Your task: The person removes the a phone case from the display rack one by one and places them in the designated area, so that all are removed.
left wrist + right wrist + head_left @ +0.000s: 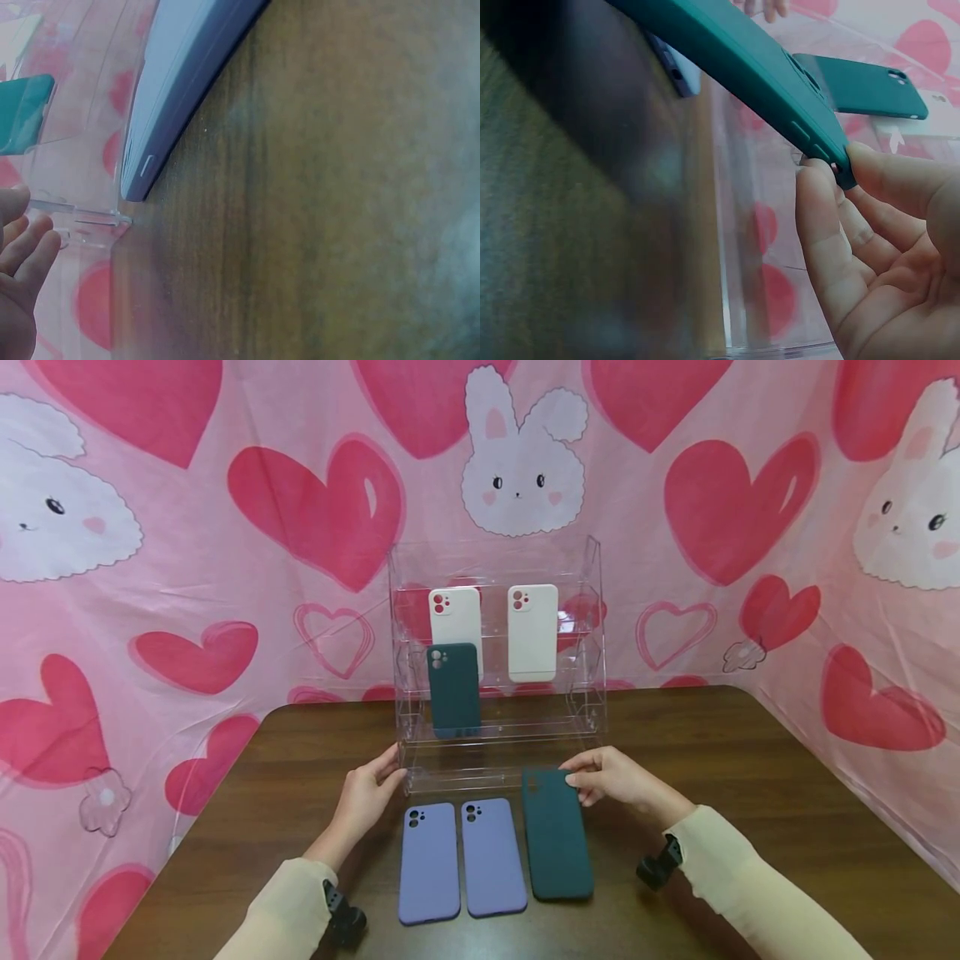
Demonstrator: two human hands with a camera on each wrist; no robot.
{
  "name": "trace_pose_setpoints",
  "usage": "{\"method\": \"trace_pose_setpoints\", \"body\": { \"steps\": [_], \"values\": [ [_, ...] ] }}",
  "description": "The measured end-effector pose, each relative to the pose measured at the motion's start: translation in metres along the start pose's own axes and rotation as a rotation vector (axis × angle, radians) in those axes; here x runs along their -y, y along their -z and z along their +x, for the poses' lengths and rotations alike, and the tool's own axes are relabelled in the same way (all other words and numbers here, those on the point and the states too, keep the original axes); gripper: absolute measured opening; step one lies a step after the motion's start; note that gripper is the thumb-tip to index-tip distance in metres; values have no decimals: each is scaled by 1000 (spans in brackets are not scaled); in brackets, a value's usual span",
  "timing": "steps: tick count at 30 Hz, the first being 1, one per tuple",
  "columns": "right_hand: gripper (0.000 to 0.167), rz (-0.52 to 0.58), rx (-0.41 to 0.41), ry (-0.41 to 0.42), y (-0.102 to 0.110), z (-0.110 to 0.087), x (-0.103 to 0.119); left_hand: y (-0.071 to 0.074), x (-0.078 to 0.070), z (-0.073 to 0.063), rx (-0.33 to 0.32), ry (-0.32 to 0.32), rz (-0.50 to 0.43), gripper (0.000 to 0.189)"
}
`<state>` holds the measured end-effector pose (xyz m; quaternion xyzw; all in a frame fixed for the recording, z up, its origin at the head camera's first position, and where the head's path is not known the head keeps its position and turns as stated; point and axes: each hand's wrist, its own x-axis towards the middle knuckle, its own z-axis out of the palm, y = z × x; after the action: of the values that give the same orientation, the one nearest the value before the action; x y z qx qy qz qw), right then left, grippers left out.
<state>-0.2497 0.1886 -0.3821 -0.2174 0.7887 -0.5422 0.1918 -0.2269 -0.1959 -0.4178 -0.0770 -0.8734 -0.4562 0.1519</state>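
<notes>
My right hand (618, 781) pinches a dark green phone case (558, 843) by its upper right corner, thumb on the back face. In the right wrist view, that case (742, 67) is tilted, its far corner raised off the table or not I cannot tell. At the left front edge of a clear acrylic display stand (517, 735), my left hand (367, 793) holds the side panel between thumb and fingers. Two purple phone cases, one left (429, 864) and one in the middle (493, 858), lie face down beside the green one, in front of the stand.
Another dark green case (454, 689) stands on a lower tier of the stand. Behind it, on a higher tier, are a white case at left (459, 610) and a white case at right (533, 631). A wooden table (712, 760) carries everything; a pink heart-print cloth (442, 502) hangs behind.
</notes>
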Motion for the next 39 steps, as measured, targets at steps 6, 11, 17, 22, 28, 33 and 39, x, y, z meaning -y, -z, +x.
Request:
{"method": "trace_pose_setpoints", "body": {
  "steps": [6,11,17,22,28,33,39],
  "values": [
    [33,-20,-5,-18,-6,3,-10,-1,1,0,2,9,4,50],
    [31,-56,-12,-20,-12,6,-17,-1,2,0,1,2,12,50],
    [31,-103,-26,-42,-17,8,-23,-1,2,-1,0,-10,6,50],
    [31,-151,-32,-61,-21,10,-26,-1,2,0,5,-4,0,50],
    [28,-187,-61,-75,-25,9,-25,-1,3,1,5,-3,5,50],
    [27,-219,-89,-92,-25,10,-25,-1,2,2,1,-4,10,50],
    [26,-238,-100,-85,-25,9,-25,-1,2,1,-3,-11,13,50]
  ]
}}
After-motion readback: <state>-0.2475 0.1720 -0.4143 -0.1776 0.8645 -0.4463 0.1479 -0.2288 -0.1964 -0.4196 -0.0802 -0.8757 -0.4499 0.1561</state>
